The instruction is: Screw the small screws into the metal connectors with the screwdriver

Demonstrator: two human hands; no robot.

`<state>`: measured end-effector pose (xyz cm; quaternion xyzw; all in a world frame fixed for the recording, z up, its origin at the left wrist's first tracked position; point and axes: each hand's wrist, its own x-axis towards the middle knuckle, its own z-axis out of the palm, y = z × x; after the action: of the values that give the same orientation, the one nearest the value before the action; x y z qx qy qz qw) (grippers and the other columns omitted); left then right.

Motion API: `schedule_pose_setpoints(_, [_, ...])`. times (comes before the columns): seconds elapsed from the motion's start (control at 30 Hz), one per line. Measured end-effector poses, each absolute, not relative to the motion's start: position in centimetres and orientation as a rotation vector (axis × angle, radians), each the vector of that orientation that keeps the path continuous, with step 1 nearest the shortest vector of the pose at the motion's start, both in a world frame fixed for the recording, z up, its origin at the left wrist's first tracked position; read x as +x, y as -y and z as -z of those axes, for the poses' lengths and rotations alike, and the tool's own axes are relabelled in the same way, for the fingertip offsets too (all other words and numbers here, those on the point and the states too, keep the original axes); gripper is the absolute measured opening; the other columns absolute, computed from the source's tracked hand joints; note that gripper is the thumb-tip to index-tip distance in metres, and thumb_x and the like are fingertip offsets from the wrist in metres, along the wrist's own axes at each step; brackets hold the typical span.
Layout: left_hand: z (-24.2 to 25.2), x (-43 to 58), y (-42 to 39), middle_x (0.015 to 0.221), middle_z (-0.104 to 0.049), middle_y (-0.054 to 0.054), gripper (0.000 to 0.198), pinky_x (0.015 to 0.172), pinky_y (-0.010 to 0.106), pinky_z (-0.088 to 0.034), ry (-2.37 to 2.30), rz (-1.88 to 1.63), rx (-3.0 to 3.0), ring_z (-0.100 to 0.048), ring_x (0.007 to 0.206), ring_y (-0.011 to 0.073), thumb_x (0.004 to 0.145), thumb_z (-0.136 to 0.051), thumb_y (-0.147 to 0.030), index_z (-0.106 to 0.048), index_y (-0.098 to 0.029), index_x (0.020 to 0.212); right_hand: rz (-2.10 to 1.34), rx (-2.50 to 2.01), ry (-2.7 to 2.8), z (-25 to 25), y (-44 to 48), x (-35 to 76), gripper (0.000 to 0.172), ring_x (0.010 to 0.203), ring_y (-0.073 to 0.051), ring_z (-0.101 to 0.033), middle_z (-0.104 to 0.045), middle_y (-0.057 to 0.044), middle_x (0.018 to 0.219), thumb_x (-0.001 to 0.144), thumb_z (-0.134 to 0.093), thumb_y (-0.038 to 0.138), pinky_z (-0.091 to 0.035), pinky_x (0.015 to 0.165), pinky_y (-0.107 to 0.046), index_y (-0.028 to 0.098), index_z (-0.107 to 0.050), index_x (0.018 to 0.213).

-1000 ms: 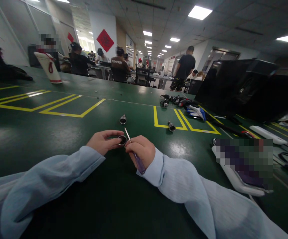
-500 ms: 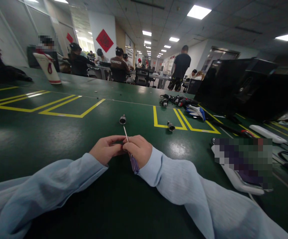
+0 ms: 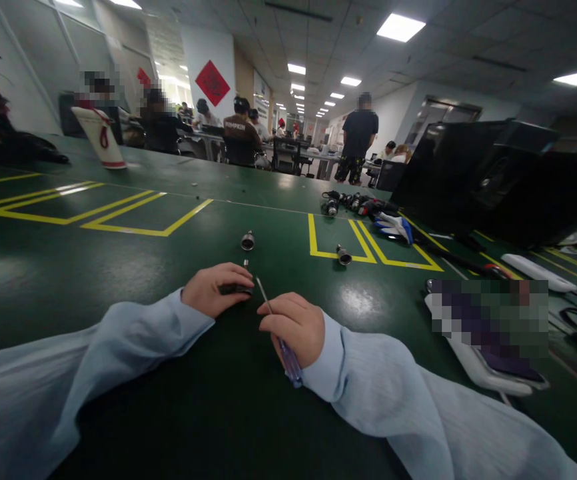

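Now that the right hand (image 3: pixel 296 327), curled round a purple-handled screwdriver (image 3: pixel 289 360), has drawn back, I see its tip apart from the cup-shaped metal fitting (image 3: pixel 242 290) the left hand (image 3: pixel 213 291) pinches over the green tabletop (image 3: pixel 133 283), leaving that fitting unworked.

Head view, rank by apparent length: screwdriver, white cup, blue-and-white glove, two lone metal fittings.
1. Screwdriver, partly covered by the right hand
2. White cup
3. Blue-and-white glove
4. Fitting beyond the left hand, fitting at the yellow tape: too alike to rank
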<state>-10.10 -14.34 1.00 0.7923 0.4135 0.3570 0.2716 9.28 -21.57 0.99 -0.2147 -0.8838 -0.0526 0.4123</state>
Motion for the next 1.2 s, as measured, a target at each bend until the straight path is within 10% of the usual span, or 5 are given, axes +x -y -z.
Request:
schedule_pose_setpoints(0.37, [-1.2,-18.2,2.7,0.072,-0.063,0.002,0.029,0.078,0.037,-0.046,-1.89,-0.985,2.105,-0.06,0.081,0.0236,0.06,-0.065,-0.031,-0.065,-0.017,0.085,-0.024,-0.621,2.293,0.1,21.1,10.7,0.013,0.081,-0.015,-0.053,-0.06,-0.008,0.087,0.078,-0.042,0.008,-0.046,0.07,-0.027,0.015,-0.054,0.081])
schedule_pose_setpoints(0.67, [-1.3,-16.8,1.9,0.081,-0.064,-0.01,0.019,0.089,0.016,-0.038,-1.823,-1.106,2.205,-0.054,0.1,0.012,0.067,-0.06,-0.023,-0.061,-0.015,0.084,-0.052,-0.595,2.348,0.2,20.9,10.9,0.012,0.08,-0.014,-0.053,-0.061,-0.008,0.087,0.076,-0.045,0.009,-0.046,0.071,-0.026,0.016,-0.053,0.081])
schedule_pose_setpoints(0.93, [-0.7,-13.2,3.8,0.129,-0.042,0.012,0.055,0.102,0.031,-0.025,-1.108,-0.838,2.654,-0.037,0.12,0.0209,0.065,-0.06,-0.034,-0.048,-0.011,0.114,-0.078,-0.618,2.284,0.1,21.2,10.8,0.014,0.077,-0.013,-0.054,-0.061,-0.007,0.085,0.074,-0.045,0.007,-0.047,0.071,-0.026,0.016,-0.053,0.08])
schedule_pose_setpoints(1.2, [0.4,-9.4,0.7,0.119,-0.051,0.018,0.061,0.094,0.033,-0.031,-1.221,-0.609,2.684,-0.045,0.112,0.0253,0.068,-0.051,-0.042,-0.045,-0.007,0.117,-0.213,-0.723,2.092,-0.2,21.8,10.9,0.018,0.072,-0.013,-0.057,-0.063,-0.006,0.077,0.068,-0.046,0.005,-0.047,0.069,-0.026,0.016,-0.056,0.078])
